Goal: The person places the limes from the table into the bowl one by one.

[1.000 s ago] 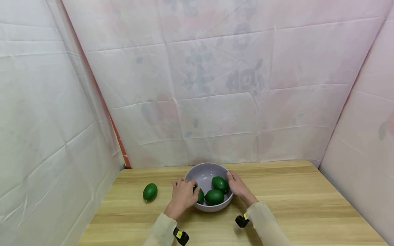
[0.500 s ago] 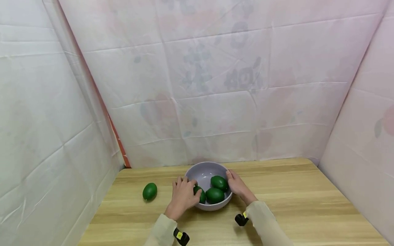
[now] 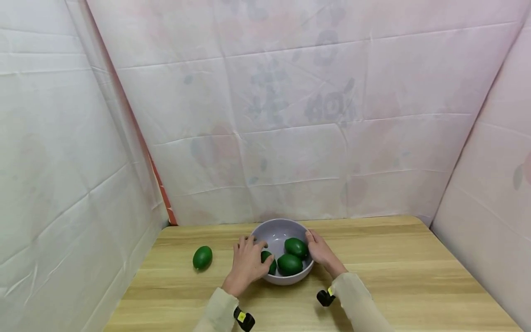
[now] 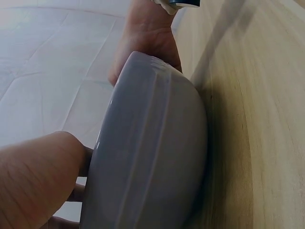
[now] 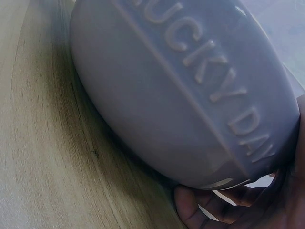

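A grey-purple bowl (image 3: 282, 280) with raised "LUCKY DAY" lettering on its outer wall (image 5: 209, 71) stands on the wooden table, holding three green limes. My right hand (image 3: 320, 249) grips its right side, thumb at the rim and fingers curled beneath the wall in the right wrist view. Over the left rim reaches my left hand (image 3: 247, 260), its fingers spread around the leftmost lime (image 3: 269, 263); the thumb overlaps that lime and the index finger stands apart from it. Its fingertips are hidden behind the bowl wall (image 4: 143, 143) in the left wrist view. Two limes (image 3: 290, 264) lie to the right.
Another lime (image 3: 202, 258) rests on the table (image 3: 394, 258), left of the bowl. Pale printed cloth (image 3: 290, 152) hangs behind the table's back edge and along both sides. Black wrist cameras (image 3: 244, 319) sit under both sleeves.
My left hand's fingers have spread, the index finger lifting away from the leftmost lime. The right hand keeps its grip on the bowl, which has barely moved.
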The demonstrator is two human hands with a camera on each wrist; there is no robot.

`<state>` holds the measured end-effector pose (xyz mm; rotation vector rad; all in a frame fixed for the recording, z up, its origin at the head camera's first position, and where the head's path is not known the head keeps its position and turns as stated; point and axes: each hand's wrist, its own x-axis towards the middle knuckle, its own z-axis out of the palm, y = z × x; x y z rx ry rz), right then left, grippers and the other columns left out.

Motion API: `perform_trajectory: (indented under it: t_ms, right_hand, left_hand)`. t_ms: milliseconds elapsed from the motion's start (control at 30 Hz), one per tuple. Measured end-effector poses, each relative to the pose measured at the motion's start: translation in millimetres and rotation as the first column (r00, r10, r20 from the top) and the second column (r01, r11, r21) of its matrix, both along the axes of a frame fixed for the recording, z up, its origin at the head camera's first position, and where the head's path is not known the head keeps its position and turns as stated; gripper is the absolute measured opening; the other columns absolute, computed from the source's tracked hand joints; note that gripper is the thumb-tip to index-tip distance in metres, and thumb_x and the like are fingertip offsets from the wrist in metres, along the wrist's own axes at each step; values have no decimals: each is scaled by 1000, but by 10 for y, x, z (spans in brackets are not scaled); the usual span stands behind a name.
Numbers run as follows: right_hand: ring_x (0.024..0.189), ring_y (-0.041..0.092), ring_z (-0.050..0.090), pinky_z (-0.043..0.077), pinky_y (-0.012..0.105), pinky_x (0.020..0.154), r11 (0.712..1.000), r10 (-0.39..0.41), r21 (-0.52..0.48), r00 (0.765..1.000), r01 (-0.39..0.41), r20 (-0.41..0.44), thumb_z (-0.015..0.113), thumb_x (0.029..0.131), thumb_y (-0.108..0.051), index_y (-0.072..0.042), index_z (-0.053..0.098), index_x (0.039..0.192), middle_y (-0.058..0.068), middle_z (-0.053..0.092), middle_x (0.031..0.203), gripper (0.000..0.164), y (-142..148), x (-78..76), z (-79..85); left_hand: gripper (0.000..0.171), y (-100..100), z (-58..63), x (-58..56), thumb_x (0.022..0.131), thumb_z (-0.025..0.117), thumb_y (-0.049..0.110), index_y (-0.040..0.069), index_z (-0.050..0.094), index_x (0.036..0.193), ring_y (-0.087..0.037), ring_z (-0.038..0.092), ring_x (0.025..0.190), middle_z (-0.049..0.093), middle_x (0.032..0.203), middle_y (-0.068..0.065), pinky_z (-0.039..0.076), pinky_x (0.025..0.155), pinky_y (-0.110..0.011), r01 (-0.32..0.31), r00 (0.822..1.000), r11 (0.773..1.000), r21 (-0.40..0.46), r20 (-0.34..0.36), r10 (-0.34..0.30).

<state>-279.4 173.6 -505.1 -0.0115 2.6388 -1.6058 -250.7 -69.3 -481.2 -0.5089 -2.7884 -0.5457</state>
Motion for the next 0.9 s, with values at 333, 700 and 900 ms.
perform_trajectory:
  t_ms: [333, 700, 900]
  right_hand:
    - [151, 48, 27, 22, 64, 123, 1000, 3, 0, 1000, -3, 9, 22, 112, -31, -1, 30, 158, 28, 33, 161, 55, 0, 2, -1]
    - [151, 48, 29, 22, 64, 123, 1000, 0, -1, 1000, 0, 2, 22, 112, -30, -1, 33, 157, 27, 36, 160, 54, -5, 0, 1]
    - [151, 48, 29, 22, 64, 123, 1000, -5, 2, 1000, 5, 4, 22, 112, -31, -2, 33, 156, 27, 36, 160, 55, 0, -6, -4]
  left_hand:
    - [39, -54, 95, -58, 95, 66, 39, 13, 69, 125, -39, 55, 119, 63, 128, -17, 46, 94, -57, -16, 994, 998, 54, -109, 22]
    - [37, -255, 149, -171, 97, 65, 35, 11, 68, 125, -38, 61, 110, 70, 121, -17, 52, 89, -55, -100, 973, 993, 62, -203, 110]
    - [39, -426, 150, -239, 97, 65, 37, 11, 67, 127, -38, 61, 109, 69, 122, -17, 53, 88, -56, -155, 977, 988, 17, -147, 156]
